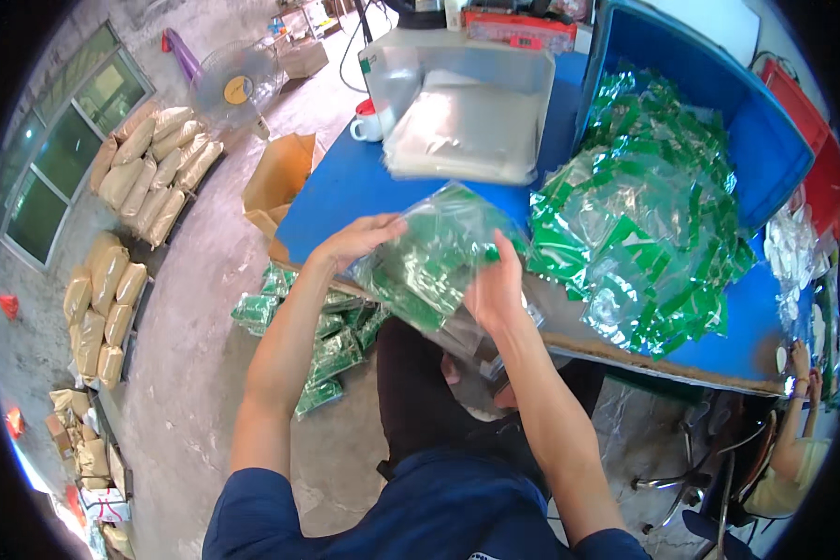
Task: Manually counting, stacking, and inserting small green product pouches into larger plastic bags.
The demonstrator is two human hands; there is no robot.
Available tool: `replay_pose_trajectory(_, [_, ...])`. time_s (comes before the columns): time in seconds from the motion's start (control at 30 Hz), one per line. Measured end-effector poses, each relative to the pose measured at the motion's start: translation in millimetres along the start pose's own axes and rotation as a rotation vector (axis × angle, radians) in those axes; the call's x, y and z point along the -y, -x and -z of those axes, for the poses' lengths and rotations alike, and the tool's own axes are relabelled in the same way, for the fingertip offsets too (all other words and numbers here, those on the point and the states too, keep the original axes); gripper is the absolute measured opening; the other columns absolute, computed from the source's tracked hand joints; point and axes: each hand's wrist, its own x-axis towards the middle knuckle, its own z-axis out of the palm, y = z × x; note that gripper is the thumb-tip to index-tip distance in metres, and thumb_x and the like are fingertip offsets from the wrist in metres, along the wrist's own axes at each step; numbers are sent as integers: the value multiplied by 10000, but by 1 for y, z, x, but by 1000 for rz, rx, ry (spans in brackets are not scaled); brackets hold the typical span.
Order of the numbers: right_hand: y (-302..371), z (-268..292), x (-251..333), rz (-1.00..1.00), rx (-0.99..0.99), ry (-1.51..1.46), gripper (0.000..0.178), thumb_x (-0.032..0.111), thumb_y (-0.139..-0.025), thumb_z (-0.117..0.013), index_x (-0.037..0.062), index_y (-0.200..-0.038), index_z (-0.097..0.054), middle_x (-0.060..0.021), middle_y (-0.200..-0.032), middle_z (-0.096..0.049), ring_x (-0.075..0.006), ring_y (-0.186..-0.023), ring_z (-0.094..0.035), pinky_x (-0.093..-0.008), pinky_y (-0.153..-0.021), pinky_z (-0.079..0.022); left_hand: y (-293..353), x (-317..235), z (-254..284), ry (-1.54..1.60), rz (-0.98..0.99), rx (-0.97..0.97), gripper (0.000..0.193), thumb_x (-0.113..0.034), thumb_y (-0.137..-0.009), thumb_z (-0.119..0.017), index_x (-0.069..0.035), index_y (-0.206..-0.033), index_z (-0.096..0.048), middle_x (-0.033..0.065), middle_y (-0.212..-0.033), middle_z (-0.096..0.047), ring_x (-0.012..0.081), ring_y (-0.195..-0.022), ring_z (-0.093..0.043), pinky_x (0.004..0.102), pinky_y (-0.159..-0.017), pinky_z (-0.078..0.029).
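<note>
Between my two hands, above the table's near edge, is a clear plastic bag (436, 245) with green packets in it. My left hand (362, 239) is closed on its upper left side. On the right side, my right hand (497, 287) grips the bag, thumb uppermost; the rest of its fingers are partly hidden. A large heap of small green and clear packets (639, 215) spills onto the blue table (341, 201) from a tipped blue bin (765, 140). Beyond the held bag lies a stack of flat clear bags (467, 126) in a shallow tray.
A white mug (368, 124) with a red top stands at the table's left edge, above an open cardboard box (280, 177). Filled green packs (334, 355) lie on the floor below. Stacked sacks (159, 168) and a fan (241, 89) are farther left. A co-worker (793, 457) sits at right.
</note>
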Motion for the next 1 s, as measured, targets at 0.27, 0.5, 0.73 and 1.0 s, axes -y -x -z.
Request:
replay_pose_trajectory(0.27, [14,-18,-19,-240,-210,241,718,579,-1005,-424,-14,-1411,-443,-225,-1364,-547,-301,-1249,-549,-483,-1028,-439,16,8,0,-127,10,-36,745,-382,-846,-806,22,-1408,-528,148,-1343,-604,220,-1214,-565,346,-1033,-454])
replay_pose_trajectory(0.5, [13,32,21,94,-499,956,479,428,-998,-560,-41,-1087,-603,-146,-818,-701,-195,-624,-681,-278,-472,-464,-9,8,5,-84,11,-51,894,-342,-837,-816,40,-1506,-361,195,-1525,-428,283,-1398,-428,350,-1151,-347])
replay_pose_trajectory(0.73, [-9,32,46,-9,-489,1024,373,332,-995,-578,18,-797,-611,17,-583,-487,-94,-457,-406,-270,-413,-297,-38,0,-3,154,36,250,845,-213,-858,-787,-28,-1545,-331,84,-1469,-497,171,-1281,-513,300,-1094,-386])
replay_pose_trajectory(1.0, [-15,80,16,240,-635,1074,480,432,-993,-585,16,-759,-626,-28,-620,-560,-117,-502,-473,-294,-474,-381,-27,0,-13,211,78,170,739,-247,-951,-683,-11,-1546,-314,86,-1459,-500,171,-1288,-506,311,-1085,-394])
